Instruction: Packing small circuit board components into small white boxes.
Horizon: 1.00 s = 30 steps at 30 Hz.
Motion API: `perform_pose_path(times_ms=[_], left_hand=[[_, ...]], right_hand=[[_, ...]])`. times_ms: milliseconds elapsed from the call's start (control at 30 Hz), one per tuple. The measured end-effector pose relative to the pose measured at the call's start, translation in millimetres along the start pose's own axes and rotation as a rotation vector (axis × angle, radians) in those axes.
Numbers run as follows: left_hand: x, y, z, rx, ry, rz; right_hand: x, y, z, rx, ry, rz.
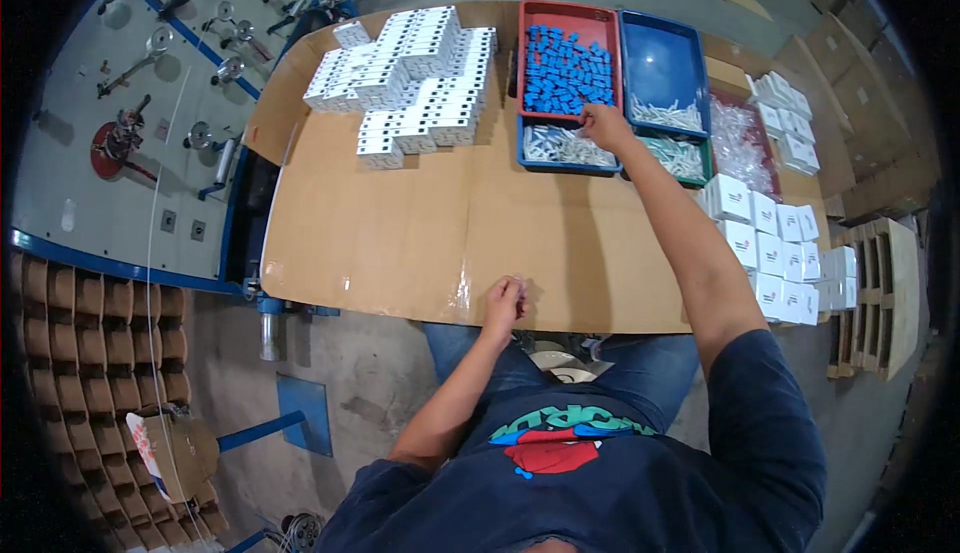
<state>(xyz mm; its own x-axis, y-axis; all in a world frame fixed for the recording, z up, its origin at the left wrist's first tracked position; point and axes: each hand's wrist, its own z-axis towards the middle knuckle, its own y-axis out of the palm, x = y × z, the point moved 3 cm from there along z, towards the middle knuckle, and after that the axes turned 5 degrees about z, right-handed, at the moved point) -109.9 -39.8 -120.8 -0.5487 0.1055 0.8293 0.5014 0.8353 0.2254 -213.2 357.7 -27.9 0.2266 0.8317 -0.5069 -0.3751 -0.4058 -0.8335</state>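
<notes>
My right hand (605, 128) reaches out over the trays, its fingers pinched at the right end of a small blue tray (568, 166) of pale, slim pieces. What the fingertips hold, if anything, is hidden. Behind it stands a red tray (570, 9) with many small blue plastic parts (568, 68). To its right are a larger blue tray (660, 48) with white slim pieces (667, 114) at its near end and a green tray (711, 161) of similar pieces. Close to the table's front edge, my left hand (507, 300) is closed; its contents are too small to make out.
Stacked white boxes (405, 83) fill the cardboard-covered table's (380, 223) far left. At the right lie a red tray of clear plastic bags (740, 143) and more white boxes (765, 253). A wooden pallet (880, 298) stands right; a machine panel (120, 153) stands left.
</notes>
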Motion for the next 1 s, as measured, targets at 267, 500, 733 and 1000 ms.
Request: perform_pose_path(times_ms=[267,500,733,1000], left_hand=[[-6,6,0,-0.03,-0.02,0.005],[-7,5,3,-0.041,-0.018,0.027],[-5,1,4,-0.039,-0.031,0.016],[24,10,-13,-0.049,0.017,-0.047]], right_hand=[[4,-17,1,-0.152,0.162,0.101],[11,-11,7,-0.109,-0.116,-0.138],[-33,-37,-10,-0.024,-0.098,-0.182],[99,-140,-42,0.253,0.577,-0.013]])
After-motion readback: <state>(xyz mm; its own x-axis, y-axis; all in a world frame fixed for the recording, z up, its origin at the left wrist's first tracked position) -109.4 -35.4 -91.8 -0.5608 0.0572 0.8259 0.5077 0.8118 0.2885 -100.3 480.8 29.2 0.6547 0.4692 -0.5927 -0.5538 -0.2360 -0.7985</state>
